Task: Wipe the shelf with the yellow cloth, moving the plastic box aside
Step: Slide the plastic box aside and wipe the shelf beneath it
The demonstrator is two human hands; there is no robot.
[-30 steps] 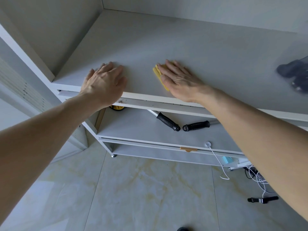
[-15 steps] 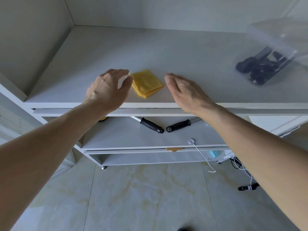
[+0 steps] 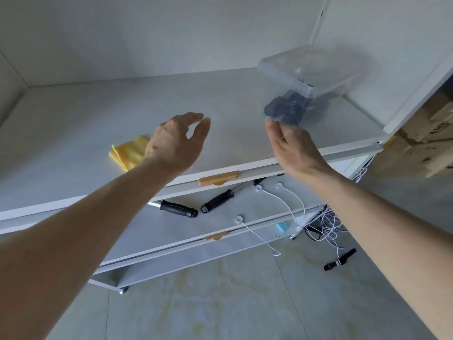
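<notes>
A folded yellow cloth [image 3: 128, 150] lies on the grey shelf [image 3: 98, 119], near its front edge, partly behind my left wrist. My left hand [image 3: 177, 141] hovers above the shelf just right of the cloth, fingers curved and apart, holding nothing. A clear plastic box [image 3: 308, 79] with dark items inside stands at the shelf's right end. My right hand [image 3: 293, 146] is raised in front of the box's near corner, fingers apart, empty; whether it touches the box I cannot tell.
On a lower shelf lie two black-handled tools [image 3: 179, 209] and white cables [image 3: 289, 207]. Tangled wires [image 3: 328, 224] and a black object [image 3: 339, 260] lie on the tiled floor at right. Cardboard boxes [image 3: 426, 133] stand beyond the shelf's right side panel.
My right hand came off the cloth, and both hands moved right towards the plastic box. The cloth stays on the shelf, now left of my left hand. The view swung right.
</notes>
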